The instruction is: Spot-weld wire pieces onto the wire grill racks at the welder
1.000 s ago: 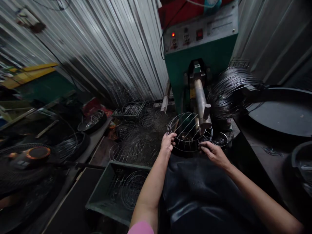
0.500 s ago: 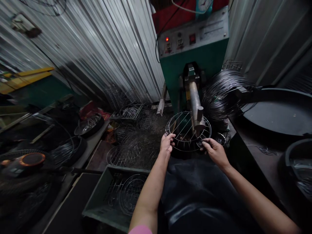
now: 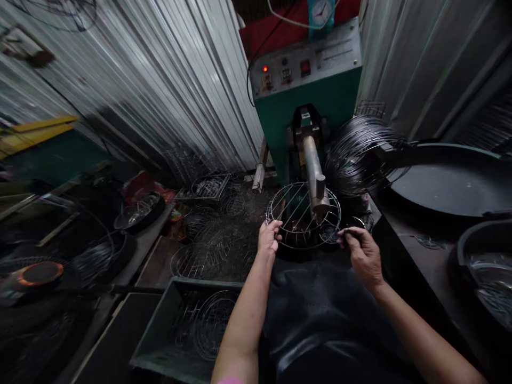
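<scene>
My left hand (image 3: 269, 238) is closed on the left rim of a round wire rack (image 3: 298, 233) with parallel crossbars. The rack lies level beneath the thick metal arm (image 3: 312, 162) of a green machine (image 3: 342, 88); the arm's tip is over the rack's right part. Just right of the rack, apart from its rim, my right hand (image 3: 364, 256) is closed in a pinch. Something small and dark seems to be between its fingertips, too small to name. Near those fingers, below the rack, is a small round container (image 3: 328, 233), partly hidden by the wires.
A large coil of wire (image 3: 360, 154) stands right of the machine, beside a wide dark pan (image 3: 444, 186). A dark tub (image 3: 466, 250) with metal pieces is at the right. At lower left, a green crate (image 3: 154, 346) holds wire rings. Wire racks (image 3: 212, 250) lie on the floor behind it.
My right hand has drawn away from the rack's rim to the right, still pinched. My left hand keeps its hold on the rack. The whole view has shifted slightly.
</scene>
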`<act>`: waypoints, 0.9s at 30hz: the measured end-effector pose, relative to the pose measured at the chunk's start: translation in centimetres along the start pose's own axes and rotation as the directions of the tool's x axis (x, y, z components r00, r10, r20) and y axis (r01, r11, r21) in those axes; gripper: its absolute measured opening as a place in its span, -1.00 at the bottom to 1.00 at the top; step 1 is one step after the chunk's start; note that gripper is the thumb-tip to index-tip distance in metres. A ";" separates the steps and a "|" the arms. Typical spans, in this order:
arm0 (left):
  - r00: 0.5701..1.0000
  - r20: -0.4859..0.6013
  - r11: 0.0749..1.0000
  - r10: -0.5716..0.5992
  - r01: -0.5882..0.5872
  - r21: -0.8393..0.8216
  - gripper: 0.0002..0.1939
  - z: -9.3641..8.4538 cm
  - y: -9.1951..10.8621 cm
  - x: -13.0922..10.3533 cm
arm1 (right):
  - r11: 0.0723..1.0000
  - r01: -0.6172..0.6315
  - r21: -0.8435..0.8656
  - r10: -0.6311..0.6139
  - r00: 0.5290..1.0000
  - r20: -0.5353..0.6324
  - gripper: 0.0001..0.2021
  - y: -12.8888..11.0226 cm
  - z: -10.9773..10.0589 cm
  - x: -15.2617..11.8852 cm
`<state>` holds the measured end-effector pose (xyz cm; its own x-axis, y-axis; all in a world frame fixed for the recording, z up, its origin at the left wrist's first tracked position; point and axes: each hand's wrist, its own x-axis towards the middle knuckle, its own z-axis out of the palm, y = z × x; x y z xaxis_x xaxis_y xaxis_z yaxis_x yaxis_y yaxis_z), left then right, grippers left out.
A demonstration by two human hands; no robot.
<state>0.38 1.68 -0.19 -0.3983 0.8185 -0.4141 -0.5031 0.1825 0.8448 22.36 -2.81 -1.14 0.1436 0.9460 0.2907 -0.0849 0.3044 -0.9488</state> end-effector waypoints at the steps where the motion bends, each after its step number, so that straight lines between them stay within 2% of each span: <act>1: 1.000 -0.005 1.000 0.012 -0.011 0.012 -0.67 -0.1 0.0 -0.1 | 1.000 0.005 -0.030 -0.005 1.000 -0.002 -0.86 -0.1 -0.1 0.1; 3: 1.000 -0.005 1.000 0.008 -0.008 0.021 -0.67 -0.1 -0.1 -0.2 | 0.993 0.005 -0.117 0.008 0.994 0.106 -0.85 0.1 0.0 0.4; 6: 1.000 0.001 1.000 0.004 -0.004 0.023 -0.66 -0.2 -0.3 -0.3 | 0.961 0.013 -0.276 0.084 0.938 0.337 -0.83 1.1 0.6 0.6; 8: 1.000 0.004 0.999 0.020 -0.020 0.039 -0.64 -0.3 -0.4 -0.2 | 0.946 0.002 -0.324 0.130 0.913 0.386 -0.81 1.8 1.0 0.8; 17: 0.999 0.005 0.997 0.053 -0.054 0.060 -0.63 -0.4 -0.4 0.1 | 0.942 -0.179 -0.284 0.267 0.914 0.307 -0.72 1.7 1.3 1.5; 21: 0.999 -0.012 0.996 0.034 -0.033 0.080 -0.64 -0.2 -0.6 0.3 | 0.942 -0.181 -0.283 0.267 0.915 0.303 -0.70 1.8 1.0 1.6; 27: 1.000 -0.010 0.998 0.018 -0.017 0.064 -0.63 0.1 -0.7 0.5 | 0.950 -0.119 -0.289 0.202 0.940 0.275 -0.74 1.8 1.0 1.8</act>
<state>0.61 2.03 -0.97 -0.4145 0.8163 -0.4024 -0.4461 0.2031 0.8716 21.48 -0.46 -2.22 -0.1534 0.9813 0.1162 0.1875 0.1443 -0.9716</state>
